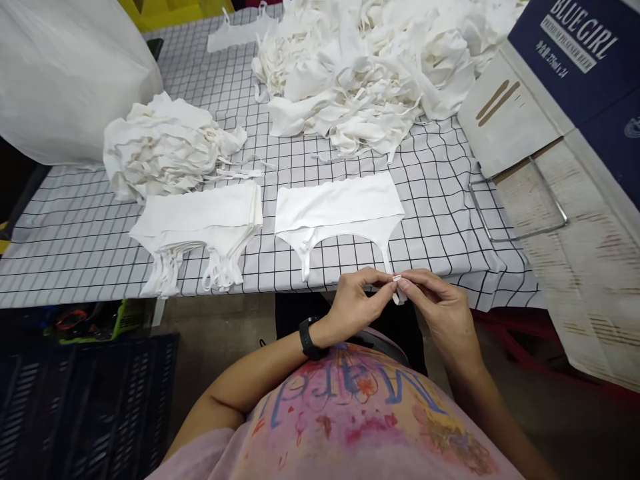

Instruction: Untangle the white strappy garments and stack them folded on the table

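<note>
A white garment [340,203] lies flat near the front edge of the checked table [440,193], its two thin straps hanging toward me. My left hand [356,301] and my right hand [440,310] meet just off the table's edge. Both pinch the end of the garment's right strap [397,279], where a small clip shows between the fingertips. A black watch sits on my left wrist.
A neat stack of folded white garments [200,220] lies left of the flat one, with a rumpled heap [165,143] behind it. A big pile of white pieces [375,67] fills the far side. A white bag [65,73] stands far left, a blue cardboard box [575,60] on the right.
</note>
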Tool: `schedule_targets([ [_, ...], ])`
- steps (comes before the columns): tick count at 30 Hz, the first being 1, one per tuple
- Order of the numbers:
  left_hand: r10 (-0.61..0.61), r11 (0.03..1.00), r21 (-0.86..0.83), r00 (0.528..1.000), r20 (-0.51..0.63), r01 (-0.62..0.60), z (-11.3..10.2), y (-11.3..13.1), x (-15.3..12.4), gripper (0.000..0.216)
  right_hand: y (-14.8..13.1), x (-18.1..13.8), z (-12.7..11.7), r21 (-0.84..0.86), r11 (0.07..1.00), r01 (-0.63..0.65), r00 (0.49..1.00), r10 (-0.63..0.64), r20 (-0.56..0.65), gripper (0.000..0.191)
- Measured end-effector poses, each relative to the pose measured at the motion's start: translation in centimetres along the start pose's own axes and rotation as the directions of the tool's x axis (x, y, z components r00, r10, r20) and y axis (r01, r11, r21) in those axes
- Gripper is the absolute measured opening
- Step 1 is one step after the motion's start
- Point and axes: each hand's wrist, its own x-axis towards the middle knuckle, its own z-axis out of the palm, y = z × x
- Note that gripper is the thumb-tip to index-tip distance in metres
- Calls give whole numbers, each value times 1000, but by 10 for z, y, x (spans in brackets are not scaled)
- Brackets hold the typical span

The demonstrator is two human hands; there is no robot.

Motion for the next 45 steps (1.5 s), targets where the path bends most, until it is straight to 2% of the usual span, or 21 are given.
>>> schedule_targets([
  [2,66,993,100,998,24,-68,-4,-2,4,12,2,2,1,-36,999,22,1000,-22,-20,6],
  [4,162,956,236,984,75,-175,-12,-6,12,12,4,6,3,-35,999,-14,998,12,-65,11],
  [6,258,864,411,956,137,-292,-25,-12,26,14,7,12,6,17,994,-106,989,107,-103,17],
  [8,316,722,592,932,180,-359,-39,-18,46,15,10,19,9,98,976,-194,972,205,-112,22],
  [10,310,586,727,928,207,-358,-53,-23,67,16,12,28,12,175,953,-245,961,264,-89,26],
  [13,221,446,836,944,245,-321,-62,-26,95,20,13,42,16,262,923,-283,950,306,-53,29],
  [16,131,335,891,951,279,-307,-58,-29,109,19,10,55,19,300,900,-317,938,344,-40,33],
  [20,117,239,917,947,300,-320,-50,-35,116,22,11,68,23,299,889,-347,922,382,-66,34],
  [25,87,258,911,946,311,-323,-56,-36,120,29,16,81,32,273,904,-330,926,366,-92,28],
  [32,131,370,873,948,291,-319,-72,-40,129,26,10,99,50,208,932,-298,939,325,-108,24],
  [45,219,579,760,954,205,-296,-78,-58,138,19,0,117,70,194,932,-305,940,327,-96,23],
])
